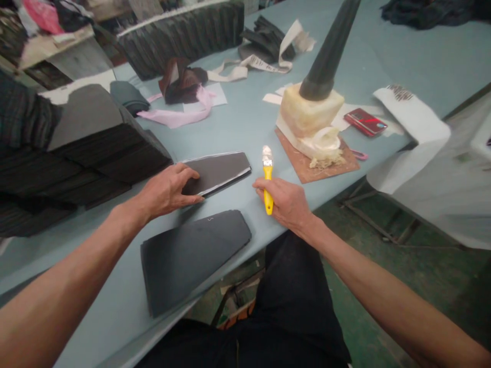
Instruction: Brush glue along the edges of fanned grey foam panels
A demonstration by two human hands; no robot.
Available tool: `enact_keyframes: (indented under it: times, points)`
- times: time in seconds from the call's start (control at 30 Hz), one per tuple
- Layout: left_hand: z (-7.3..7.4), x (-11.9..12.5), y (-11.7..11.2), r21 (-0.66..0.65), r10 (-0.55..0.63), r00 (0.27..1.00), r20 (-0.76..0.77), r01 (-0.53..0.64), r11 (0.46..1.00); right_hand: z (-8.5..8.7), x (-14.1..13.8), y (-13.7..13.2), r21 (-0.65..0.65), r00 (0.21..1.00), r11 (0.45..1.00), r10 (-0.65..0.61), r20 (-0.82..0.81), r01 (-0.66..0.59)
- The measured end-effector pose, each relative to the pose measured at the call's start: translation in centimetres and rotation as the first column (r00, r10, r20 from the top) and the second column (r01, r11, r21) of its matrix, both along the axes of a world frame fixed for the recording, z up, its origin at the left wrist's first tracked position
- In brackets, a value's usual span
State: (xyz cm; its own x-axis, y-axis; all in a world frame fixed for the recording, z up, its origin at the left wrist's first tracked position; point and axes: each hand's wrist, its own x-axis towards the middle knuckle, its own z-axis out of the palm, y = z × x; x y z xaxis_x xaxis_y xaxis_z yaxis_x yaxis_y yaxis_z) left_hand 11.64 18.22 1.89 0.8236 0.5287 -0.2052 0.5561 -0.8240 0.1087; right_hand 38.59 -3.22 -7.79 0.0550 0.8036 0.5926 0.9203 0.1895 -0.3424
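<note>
My right hand point(286, 202) is closed around the yellow handle of a paintbrush point(268, 190), whose upright bristles are coated in white paste. My left hand point(169, 189) grips the left end of a dark tapered panel point(220, 173), thumb at the near edge and fingers over the top. White paste lines that panel's long edges. Nearer me lies a stack of dark panels point(195, 255) with a small pale mark on top. Right of the brush, a pale paste-covered block point(310, 113) with a thick black upright piece point(326, 56) stands on a brown board point(297, 166).
Tall stacks of dark pieces point(92, 128) stand at left, with a long row of them point(184, 38) behind. Pink cloth point(184, 116), a pale strip point(249, 64) and a red case point(364, 121) lie on the table. White sheeting point(418, 117) hangs at the right edge.
</note>
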Motion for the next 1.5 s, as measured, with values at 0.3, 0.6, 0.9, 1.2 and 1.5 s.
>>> enact_keyframes:
  times: [0.3,0.6,0.9,1.2,1.5]
  points:
    - [0.8,0.3,0.3,-0.044,0.007,0.999,-0.034,-0.009,0.999,0.4,0.0,0.0,-0.026,1.000,1.000,-0.004,-0.002,0.003]
    - [2.0,0.6,-0.7,-0.033,0.050,0.998,-0.045,-0.052,0.998,0.5,0.1,0.0,-0.035,1.000,0.999,-0.002,0.019,0.003]
    - [1.2,1.9,-2.4,0.145,0.252,0.968,0.021,-0.252,0.957,0.3,-0.1,0.0,-0.052,0.998,0.999,0.010,0.067,-0.007]
    - [5.8,2.3,-3.0,0.202,0.405,0.849,0.339,-0.486,0.850,-0.3,0.1,0.2,-0.044,0.996,0.999,0.030,0.082,-0.026]
    - [10.0,-1.9,-7.5,0.064,0.463,0.646,0.606,-0.620,0.782,-0.2,0.2,0.2,0.169,0.994,0.981,0.083,0.076,-0.095]
